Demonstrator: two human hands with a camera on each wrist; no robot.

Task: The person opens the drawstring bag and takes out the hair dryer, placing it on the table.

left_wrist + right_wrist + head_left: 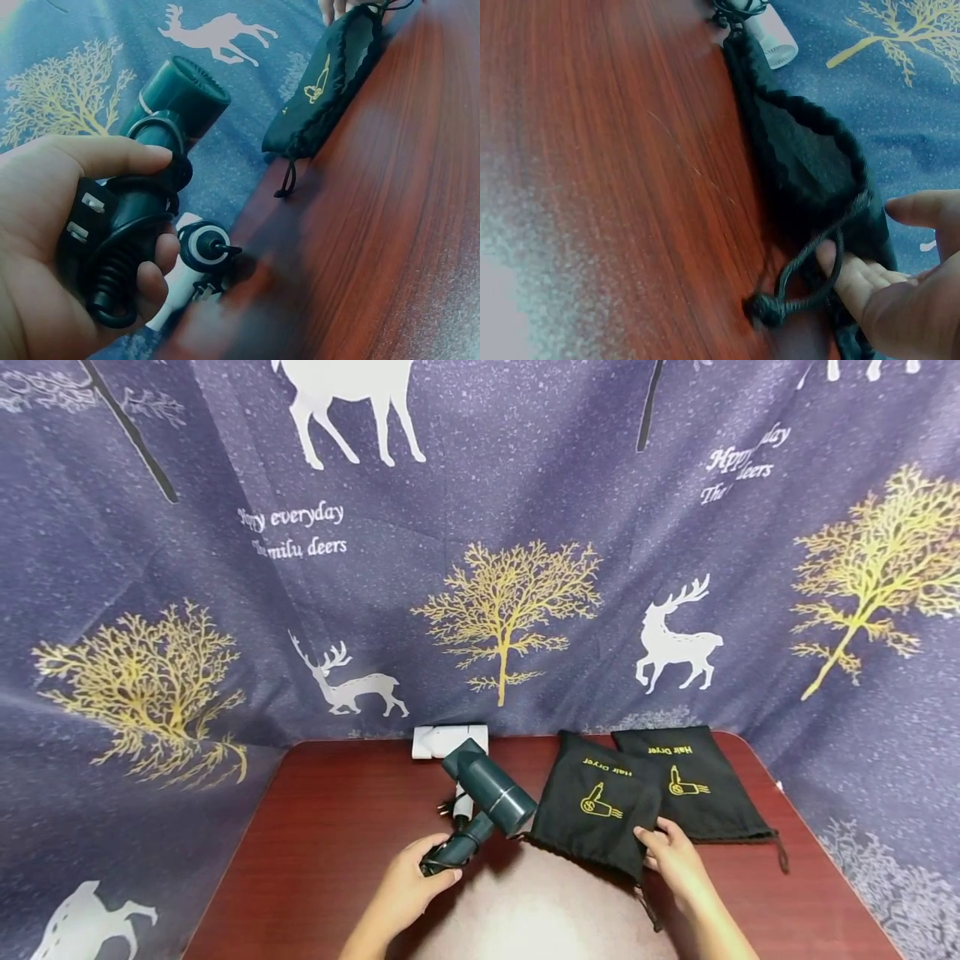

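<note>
In the head view, my left hand (416, 877) grips a dark green hair dryer (495, 789) by its handle, raised above the table. The left wrist view shows its black cord (172, 187) wound round the handle, beneath my thumb. My right hand (671, 860) holds the near right edge of a black drawstring bag (600, 802) printed with a yellow dryer. In the right wrist view, the bag's gathered mouth (802, 150) gapes, and a knotted drawstring (769, 309) hangs by my fingers. Part of those fingers is hidden by the bag.
A white hair dryer (450, 742) lies at the table's back edge, partly behind the green one. A second black drawstring bag (690, 785) lies flat at the back right, overlapped by the first. Behind the reddish-brown table (322, 827) hangs a patterned cloth (480, 485).
</note>
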